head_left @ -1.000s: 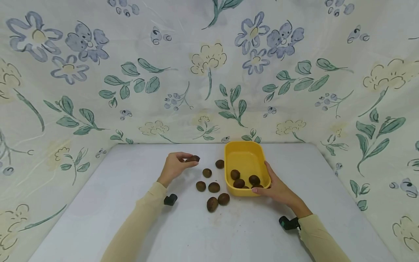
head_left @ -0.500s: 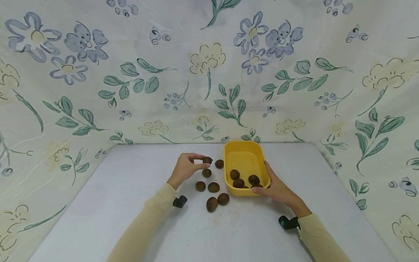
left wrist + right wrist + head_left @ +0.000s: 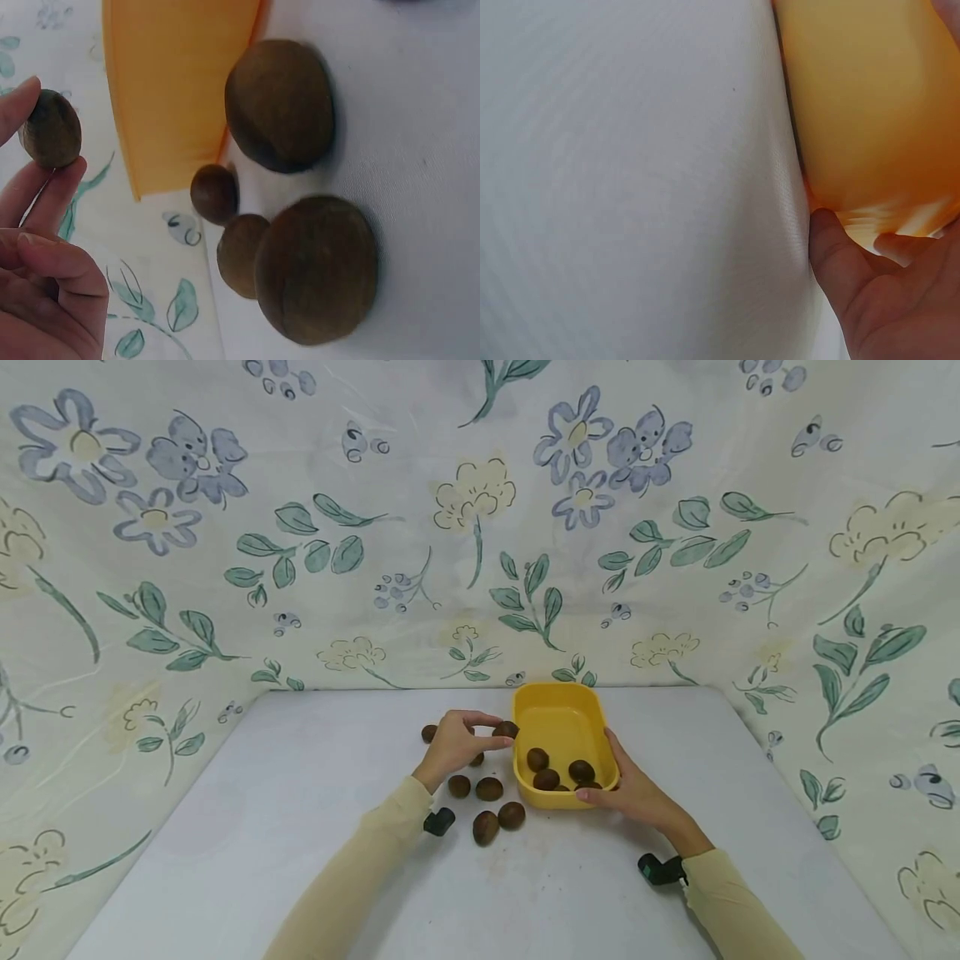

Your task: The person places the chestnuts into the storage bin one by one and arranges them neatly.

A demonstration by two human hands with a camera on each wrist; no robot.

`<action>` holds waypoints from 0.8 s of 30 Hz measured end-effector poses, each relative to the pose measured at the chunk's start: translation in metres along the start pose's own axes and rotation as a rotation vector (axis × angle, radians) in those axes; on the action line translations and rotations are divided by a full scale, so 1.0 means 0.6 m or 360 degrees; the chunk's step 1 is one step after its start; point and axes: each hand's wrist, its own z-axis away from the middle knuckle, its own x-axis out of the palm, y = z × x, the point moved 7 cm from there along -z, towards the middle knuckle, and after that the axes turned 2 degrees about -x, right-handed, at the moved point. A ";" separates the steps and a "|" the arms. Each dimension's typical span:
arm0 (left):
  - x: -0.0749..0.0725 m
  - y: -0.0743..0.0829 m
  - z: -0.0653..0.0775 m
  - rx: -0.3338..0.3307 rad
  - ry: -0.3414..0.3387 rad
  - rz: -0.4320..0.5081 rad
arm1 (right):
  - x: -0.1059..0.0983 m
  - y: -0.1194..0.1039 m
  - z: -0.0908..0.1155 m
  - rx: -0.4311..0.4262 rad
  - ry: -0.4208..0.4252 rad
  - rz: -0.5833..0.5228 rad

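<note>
Between thumb and fingertips my left hand [image 3: 459, 745] pinches a brown chestnut [image 3: 51, 129], held at the left rim of a yellow plastic box [image 3: 558, 714]. In the left wrist view the chestnut appears raised, the other fingers curled below it. My right hand [image 3: 641, 793] grips the box's near right corner, thumb over the rim and fingers along the outer wall [image 3: 870, 97]. Several chestnuts [image 3: 582, 771] lie in the near end of the box. More chestnuts [image 3: 486, 828] are scattered on the table left of it; my left hand partly covers some.
The white table [image 3: 570, 893] ends at a floral cloth backdrop [image 3: 420, 527] behind and at both sides. One chestnut [image 3: 429, 733] sits off to the left, beyond the left hand. Small dark cameras [image 3: 660, 869] are worn on both wrists.
My left hand has moved right with the pinched chestnut, from left of the loose ones to the box's left rim. The right hand and the box have stayed in place.
</note>
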 end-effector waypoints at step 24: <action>0.085 0.022 -0.001 -0.0065 -0.0194 -0.0208 | -0.001 0.003 -0.003 -0.0018 -0.0009 0.0021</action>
